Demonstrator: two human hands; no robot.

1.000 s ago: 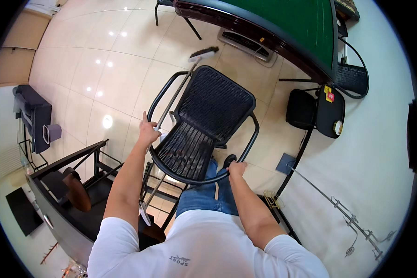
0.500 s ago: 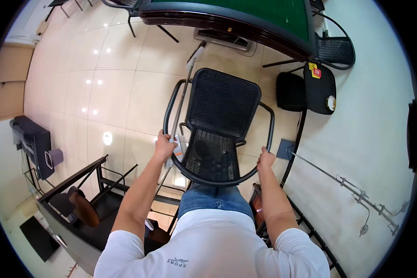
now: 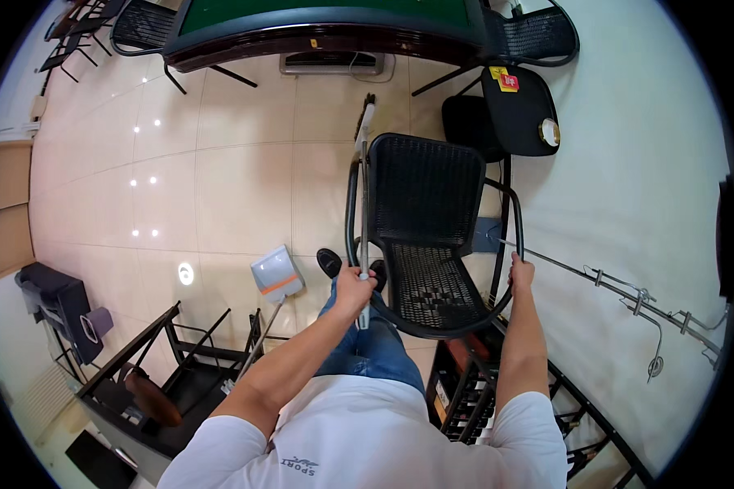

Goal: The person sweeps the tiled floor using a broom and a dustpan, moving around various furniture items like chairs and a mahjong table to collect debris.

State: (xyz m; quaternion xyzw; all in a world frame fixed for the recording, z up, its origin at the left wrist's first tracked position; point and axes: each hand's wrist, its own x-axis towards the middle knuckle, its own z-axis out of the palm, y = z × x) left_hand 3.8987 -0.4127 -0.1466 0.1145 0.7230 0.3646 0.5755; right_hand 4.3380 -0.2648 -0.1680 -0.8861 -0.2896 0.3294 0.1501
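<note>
A black woven armchair [image 3: 429, 191] is in front of me, turned so its backrest points away and its seat is near my legs. My left hand [image 3: 355, 288] is closed around a broom [image 3: 364, 187] and the chair's left armrest together. The broom's handle runs along that armrest, and its bristle head sticks out beyond the backrest. On the other side my right hand [image 3: 521, 272] grips the curved right armrest. A grey-white dustpan [image 3: 276, 274] with an orange stripe stands on the floor to my left, its long handle leaning toward the dark table.
A green-topped table [image 3: 326, 39] with dark wooden sides stands ahead. Right of it are a black stool [image 3: 470, 126] and a black tray-like top [image 3: 520, 122] by the wall. A metal rack pole [image 3: 620, 295] lines the right wall. A black-framed table [image 3: 151, 383] is at lower left.
The chair, with the broom alongside, has swung to my right, both hands still on it. The dustpan, partly hidden behind my left hand before, now shows fully on the floor.
</note>
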